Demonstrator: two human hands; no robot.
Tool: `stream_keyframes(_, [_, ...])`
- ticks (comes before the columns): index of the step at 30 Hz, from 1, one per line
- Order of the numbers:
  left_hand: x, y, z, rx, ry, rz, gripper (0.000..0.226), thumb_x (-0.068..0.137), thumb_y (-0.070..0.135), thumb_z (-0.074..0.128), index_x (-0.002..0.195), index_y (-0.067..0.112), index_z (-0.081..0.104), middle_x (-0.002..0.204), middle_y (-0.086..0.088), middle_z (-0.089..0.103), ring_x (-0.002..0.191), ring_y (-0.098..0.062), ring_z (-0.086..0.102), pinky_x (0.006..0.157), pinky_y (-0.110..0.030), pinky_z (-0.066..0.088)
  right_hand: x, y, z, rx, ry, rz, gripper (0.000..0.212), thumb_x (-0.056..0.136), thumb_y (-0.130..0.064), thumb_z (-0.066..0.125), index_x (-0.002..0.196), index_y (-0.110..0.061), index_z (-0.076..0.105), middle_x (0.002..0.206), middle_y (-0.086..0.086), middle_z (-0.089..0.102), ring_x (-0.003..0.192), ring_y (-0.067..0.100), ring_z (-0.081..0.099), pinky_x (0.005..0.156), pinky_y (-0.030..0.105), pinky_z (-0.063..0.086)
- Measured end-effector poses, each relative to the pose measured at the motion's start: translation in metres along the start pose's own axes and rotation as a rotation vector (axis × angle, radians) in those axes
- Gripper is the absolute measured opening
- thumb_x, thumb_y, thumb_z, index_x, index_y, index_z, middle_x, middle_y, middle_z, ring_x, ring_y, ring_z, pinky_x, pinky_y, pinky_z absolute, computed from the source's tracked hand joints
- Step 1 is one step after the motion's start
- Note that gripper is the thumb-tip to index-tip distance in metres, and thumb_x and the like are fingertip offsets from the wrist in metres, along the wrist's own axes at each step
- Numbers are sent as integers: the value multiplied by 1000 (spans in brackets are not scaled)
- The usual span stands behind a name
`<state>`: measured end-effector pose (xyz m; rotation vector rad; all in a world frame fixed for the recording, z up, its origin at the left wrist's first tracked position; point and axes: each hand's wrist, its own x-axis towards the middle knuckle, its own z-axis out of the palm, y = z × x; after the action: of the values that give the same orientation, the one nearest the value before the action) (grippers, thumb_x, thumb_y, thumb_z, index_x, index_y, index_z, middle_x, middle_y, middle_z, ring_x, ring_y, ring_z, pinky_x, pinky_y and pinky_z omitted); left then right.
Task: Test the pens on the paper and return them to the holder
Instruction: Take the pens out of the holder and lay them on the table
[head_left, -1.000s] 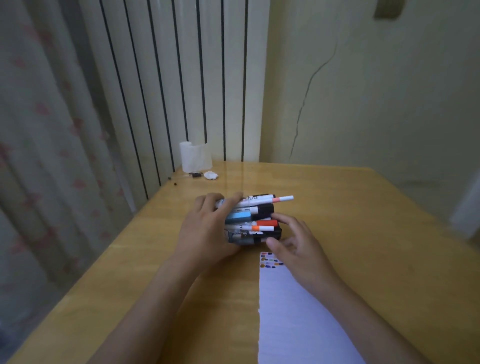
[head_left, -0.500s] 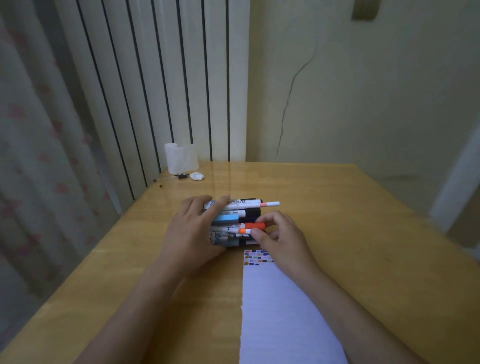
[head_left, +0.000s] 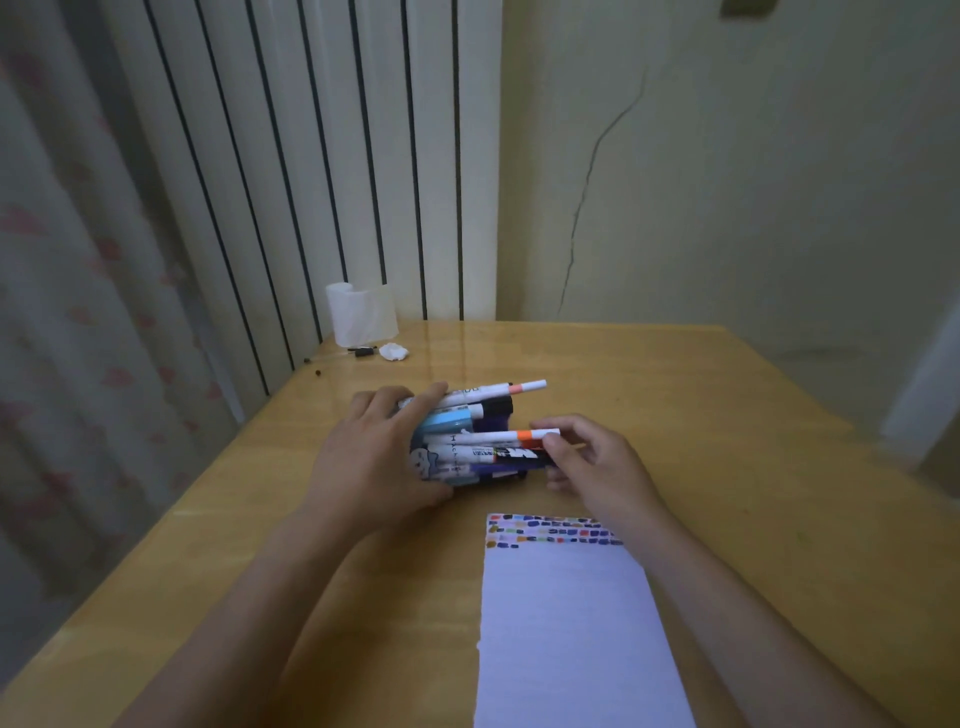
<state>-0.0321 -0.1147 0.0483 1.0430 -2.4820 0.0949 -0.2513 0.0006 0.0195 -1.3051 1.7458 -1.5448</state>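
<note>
A pen holder (head_left: 436, 467) lies on its side on the wooden table (head_left: 727, 426), its mouth toward the right, with several pens sticking out. My left hand (head_left: 374, 457) grips the holder from the left and over the top. My right hand (head_left: 587, 462) pinches the end of a white pen with an orange band (head_left: 498, 435) that pokes out of the holder. A longer white pen with a pink band (head_left: 498, 391) juts out above. The paper (head_left: 566, 623) lies near me, with rows of coloured test marks along its far edge.
A white roll of tissue (head_left: 361, 314) stands at the table's far left corner, with a crumpled white scrap (head_left: 393, 352) and a small black item (head_left: 363, 351) beside it. A curtain hangs on the left, a slatted panel behind the table.
My right hand has shifted from the holder's lower front up to the orange-banded pen and now pinches its end, which sticks out farther. My left hand has stayed on the holder.
</note>
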Motion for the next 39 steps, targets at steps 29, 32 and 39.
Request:
stream_keyframes(29, [-5,5,1,82,26,39,104,70,70,70,154,42,15,145,3,38,128,-17,34,91,-34,46,-8,-1,13,-198,-73,-156,37,85,-19,79,116,-36,69,113,-11,57,103,-7,55,83,2,37])
stream_keyframes(32, [-6,4,1,84,18,43,104,70,70,69,154,43,13,146,4,36,129,-17,32,92,-33,46,-8,-2,13,-230,-22,-180,32,84,-18,78,111,-35,72,109,-13,60,102,-6,55,81,3,37])
stream_keyframes(39, [-5,4,0,63,13,42,104,70,69,71,153,43,14,146,4,36,129,-17,32,90,-34,46,-7,1,-1,-283,-59,-164,32,92,-24,70,117,-43,64,112,-14,55,103,-4,55,81,11,41])
